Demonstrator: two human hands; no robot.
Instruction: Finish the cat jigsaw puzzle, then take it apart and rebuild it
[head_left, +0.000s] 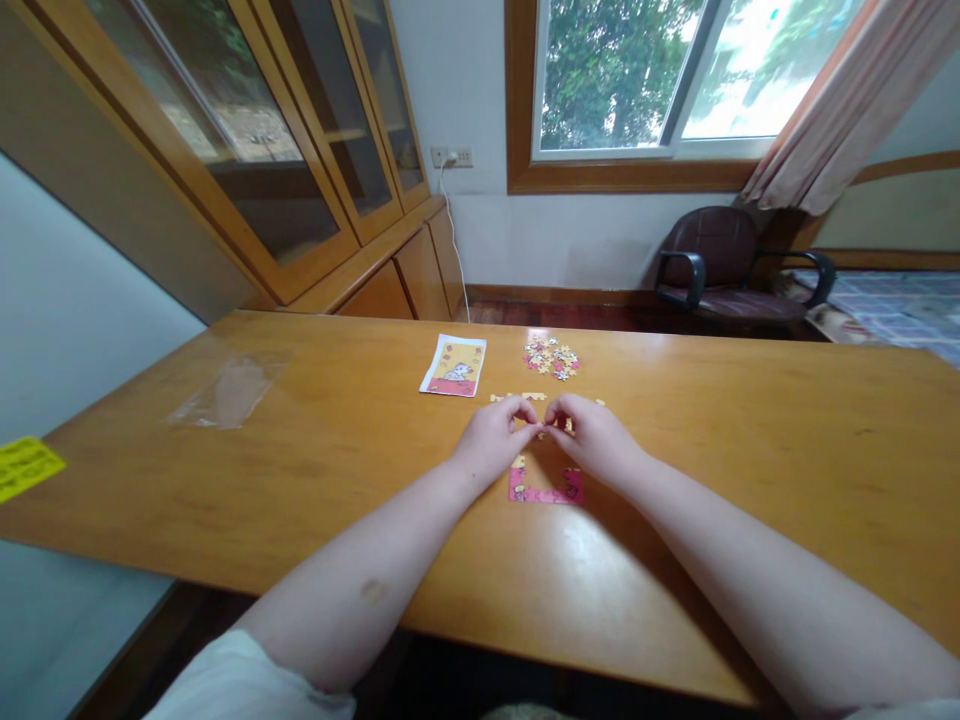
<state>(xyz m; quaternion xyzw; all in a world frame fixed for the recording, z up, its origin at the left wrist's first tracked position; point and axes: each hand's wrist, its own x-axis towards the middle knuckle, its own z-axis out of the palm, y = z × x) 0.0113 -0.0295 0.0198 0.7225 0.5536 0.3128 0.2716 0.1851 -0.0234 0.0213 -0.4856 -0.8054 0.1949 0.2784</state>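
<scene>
My left hand point(499, 437) and my right hand point(592, 432) meet fingertip to fingertip above the table, each closed in a pinch. A small jigsaw piece point(541, 436) shows just under the joined fingertips, mostly hidden by them. Below the hands lies a joined U-shaped part of a puzzle border point(546, 495), pink with some yellow at its upper ends. Just beyond my fingers is a short strip of yellow jigsaw pieces point(533, 397), partly covered by the left hand. More yellow pieces show behind the right hand.
A loose heap of jigsaw pieces point(552, 357) lies near the table's far edge. Left of it is a picture card point(454, 366) with a yellow and pink print. A clear plastic bag point(229, 391) rests on the wooden table point(337, 440). An armchair point(720, 262) stands beyond.
</scene>
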